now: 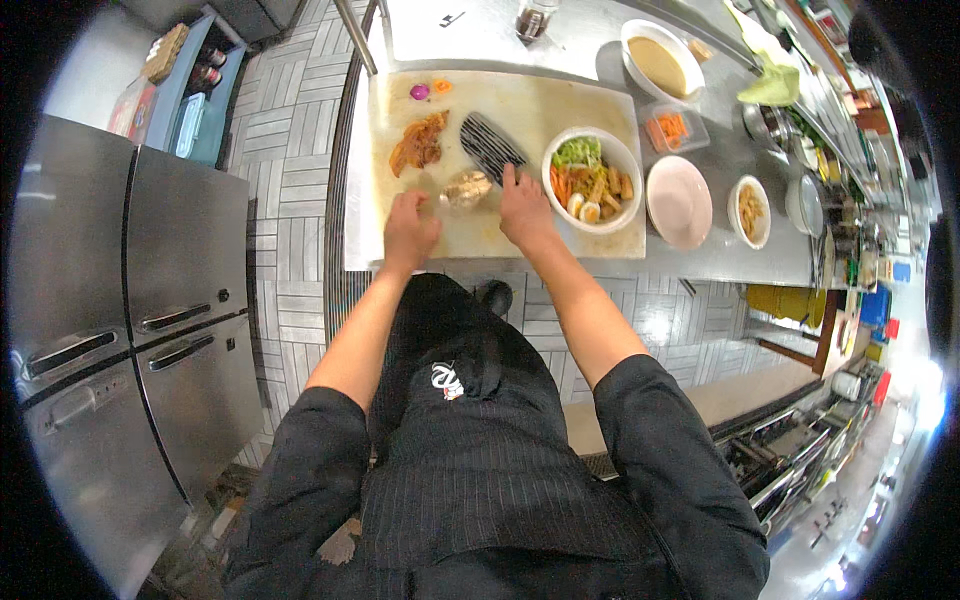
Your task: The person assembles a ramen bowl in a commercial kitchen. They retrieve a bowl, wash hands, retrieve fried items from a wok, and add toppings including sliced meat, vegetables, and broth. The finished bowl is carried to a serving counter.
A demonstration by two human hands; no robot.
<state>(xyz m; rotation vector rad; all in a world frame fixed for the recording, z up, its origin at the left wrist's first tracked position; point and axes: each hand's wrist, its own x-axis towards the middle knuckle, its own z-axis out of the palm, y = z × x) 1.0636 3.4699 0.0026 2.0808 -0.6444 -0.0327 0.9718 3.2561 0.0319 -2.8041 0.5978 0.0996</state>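
On the pale cutting board point(560, 95), my right hand point(527, 208) closes around the near end of a knife point(489, 143). Its broad dark blade with pale stripes slants away to the far left. Sliced pale meat point(466, 188) lies between my hands, slightly blurred. Beside it is my left hand point(410, 232), its fingers apart and nothing visible in them. Browned meat point(420, 143) rests farther left. Right of my right hand stands a white bowl point(549, 150) with greens, carrot strips, fried cubes and halved eggs point(583, 207).
Beyond the board's right side sit a bowl of brown liquid point(656, 62), a clear tub of carrots point(672, 128), a pale pink bowl point(679, 202) and a small food bowl point(749, 212). Purple and orange bits point(420, 91) lie at the board's far left. Steel refrigerators point(190, 230) stand left.
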